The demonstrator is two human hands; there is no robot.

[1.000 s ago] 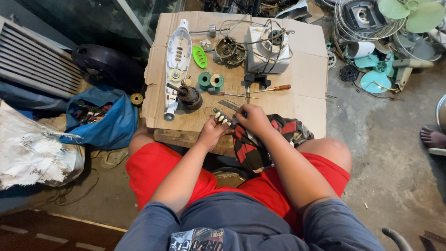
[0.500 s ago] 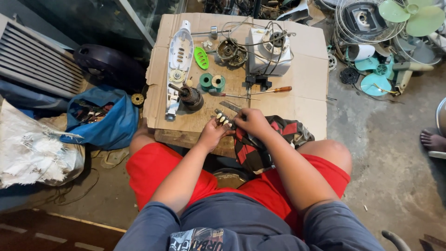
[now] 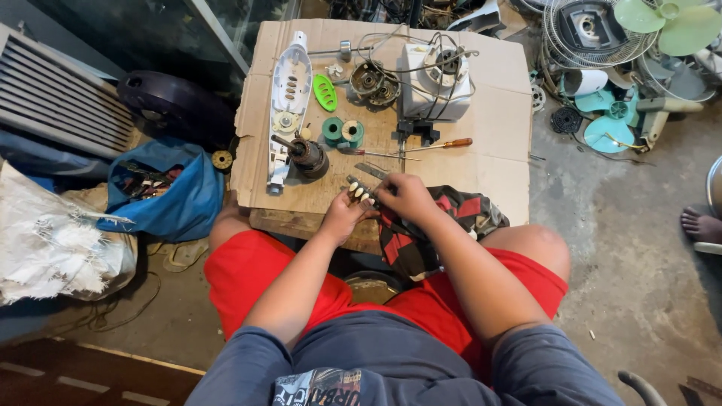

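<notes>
Switch block in both hands, near cardboard edge — crowded.

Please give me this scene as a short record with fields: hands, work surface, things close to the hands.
left hand: holds a small switch block with white buttons
right hand: on the same block
surface: cardboard sheet over a low table
beyond hands: screwdriver with orange handle, dark motor part, green spools
under right wrist: red and black cloth
</notes>
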